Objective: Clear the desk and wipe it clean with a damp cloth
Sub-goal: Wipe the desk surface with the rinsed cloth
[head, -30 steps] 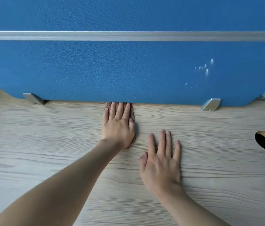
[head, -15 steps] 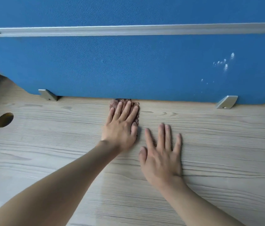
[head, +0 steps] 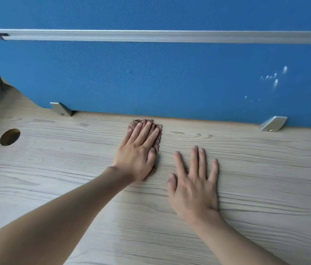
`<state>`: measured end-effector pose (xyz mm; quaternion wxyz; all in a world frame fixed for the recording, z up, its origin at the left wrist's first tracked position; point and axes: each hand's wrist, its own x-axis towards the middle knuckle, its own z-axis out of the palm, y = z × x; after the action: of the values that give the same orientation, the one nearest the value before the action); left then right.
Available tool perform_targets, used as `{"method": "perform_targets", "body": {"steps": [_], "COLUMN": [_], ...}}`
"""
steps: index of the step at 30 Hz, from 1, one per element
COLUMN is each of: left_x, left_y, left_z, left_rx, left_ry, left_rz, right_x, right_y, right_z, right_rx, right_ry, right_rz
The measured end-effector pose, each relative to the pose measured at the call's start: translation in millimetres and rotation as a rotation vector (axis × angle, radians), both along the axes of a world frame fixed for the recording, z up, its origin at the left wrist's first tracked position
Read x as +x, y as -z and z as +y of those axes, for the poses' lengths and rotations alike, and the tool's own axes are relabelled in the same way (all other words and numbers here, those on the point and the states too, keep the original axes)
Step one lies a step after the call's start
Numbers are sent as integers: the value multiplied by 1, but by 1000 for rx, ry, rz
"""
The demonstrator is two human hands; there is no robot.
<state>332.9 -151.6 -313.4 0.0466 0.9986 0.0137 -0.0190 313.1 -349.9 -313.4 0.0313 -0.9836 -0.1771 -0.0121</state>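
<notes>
edging back from partition (head: 151, 79), flat left hand (head: 137, 152) on cloth (head: 158, 139); right hand (head: 193, 186) flat

Left hand (head: 136, 155), right hand (head: 193, 185): flat, fingers straight.

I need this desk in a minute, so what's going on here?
A person is wiping the wooden desk. The left hand presses flat on a brown cloth, close to the foot of the blue partition at the back of the desk. The right hand lies flat on the bare wood beside it, holding nothing.
</notes>
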Motion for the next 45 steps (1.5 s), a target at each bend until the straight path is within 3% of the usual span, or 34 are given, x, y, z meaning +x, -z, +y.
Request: {"method": "perform_targets", "body": {"steps": [4,10,16,22,27,33,40,45], "left_x": [23,-29,0,-38,-12,-64,-31,-41], "left_y": [-4,-1,-1,-1,0,-1,0,-8], "left_z": [6,0,13,5,18,-4,12,3], "left_rx": [-21,-6,-8,-15,-2,-7,1,-22], "left_ry": [-189,39,-221,-24,-211,-29,-208,-206], "left_rz": [7,20,6,9,8,6,41,58], "right_x": [0,-1,0,-1,1,1,1,-53], "right_y": [2,1,3,3,6,3,1,-1], "right_z": [0,1,0,1,0,1,1,2], "right_rx": [2,3,4,5,-12,-20,-40,18], "right_ry": [-1,6,8,5,4,4,10,-143], "right_rz": [-9,3,-21,-11,-10,17,38,2]}}
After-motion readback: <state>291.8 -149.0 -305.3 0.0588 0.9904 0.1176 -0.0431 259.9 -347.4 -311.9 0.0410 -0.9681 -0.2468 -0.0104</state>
